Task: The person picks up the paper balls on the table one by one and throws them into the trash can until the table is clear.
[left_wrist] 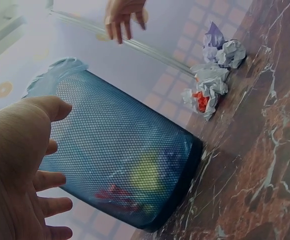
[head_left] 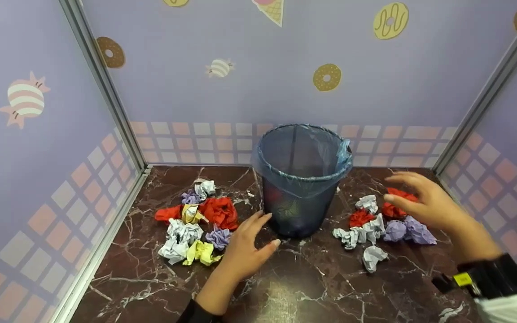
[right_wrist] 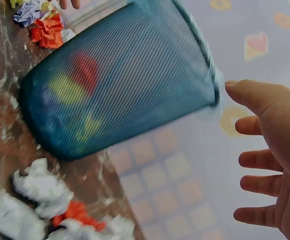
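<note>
A dark mesh wastebasket (head_left: 301,206) lined with a thin blue plastic bag (head_left: 343,154) stands upright at the back of the marbled table. Red and yellow crumpled paper (left_wrist: 145,175) shows through its mesh in the left wrist view. My left hand (head_left: 247,251) hovers at the basket's near left, fingers spread and holding nothing, beside the left pile. My right hand (head_left: 424,202) is raised over the right pile, thumb and fingers apart with nothing between them. Beneath it lie red paper (head_left: 393,211) and purple paper balls (head_left: 413,231).
Left of the basket lies a pile of crumpled paper, with a red ball (head_left: 220,213), a yellow ball (head_left: 201,252) and several white ones. Nearer on the right sits a single white ball (head_left: 374,258). Patterned lilac panels (head_left: 285,89) enclose the table behind and at both sides.
</note>
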Available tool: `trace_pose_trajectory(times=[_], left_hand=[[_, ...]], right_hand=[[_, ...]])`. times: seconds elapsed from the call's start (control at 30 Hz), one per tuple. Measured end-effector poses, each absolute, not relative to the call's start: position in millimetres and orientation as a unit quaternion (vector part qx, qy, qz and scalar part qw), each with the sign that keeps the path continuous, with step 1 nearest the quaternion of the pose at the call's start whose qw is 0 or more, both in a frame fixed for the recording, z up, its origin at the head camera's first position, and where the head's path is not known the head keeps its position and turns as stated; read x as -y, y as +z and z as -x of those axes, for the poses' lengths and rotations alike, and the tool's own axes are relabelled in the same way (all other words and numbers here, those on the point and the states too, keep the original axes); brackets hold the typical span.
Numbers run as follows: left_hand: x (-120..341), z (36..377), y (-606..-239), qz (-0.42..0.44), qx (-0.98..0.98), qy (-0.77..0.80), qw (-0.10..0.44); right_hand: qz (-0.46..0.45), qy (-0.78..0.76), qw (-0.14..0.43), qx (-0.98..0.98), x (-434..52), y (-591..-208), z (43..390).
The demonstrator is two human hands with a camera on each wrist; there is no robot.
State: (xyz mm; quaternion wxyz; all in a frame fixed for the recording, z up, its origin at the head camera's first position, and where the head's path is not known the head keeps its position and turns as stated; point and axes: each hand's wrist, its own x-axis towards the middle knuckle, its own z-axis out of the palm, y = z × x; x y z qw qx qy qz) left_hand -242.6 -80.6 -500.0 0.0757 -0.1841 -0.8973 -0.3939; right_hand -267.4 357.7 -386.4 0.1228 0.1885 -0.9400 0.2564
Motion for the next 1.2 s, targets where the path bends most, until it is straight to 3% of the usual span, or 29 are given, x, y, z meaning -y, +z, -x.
trace_pose_trajectory(times=[0.37, 0.8, 0.93, 1.2], left_hand=[[60.8, 235.6, -507.9, 0.232, 0.893, -0.379, 0.067], [58.4, 236.9, -515.7, 0.248, 0.893, -0.369, 0.071], [59.3, 237.4, -516.1, 0.25, 0.892, -0.369, 0.078], [59.6, 237.8, -514.8, 0.238, 0.894, -0.376, 0.058]], right_hand=[[-0.119, 0.306, 0.108, 0.938, -394.6, -460.2, 226.8], [-0.047, 0.38, 0.074, 0.921, -377.6, -528.7, 211.6], [-0.061, 0.373, 0.073, 0.923, -363.6, -543.5, 211.7], [-0.134, 0.326, 0.125, 0.928, -339.6, -560.5, 216.5]])
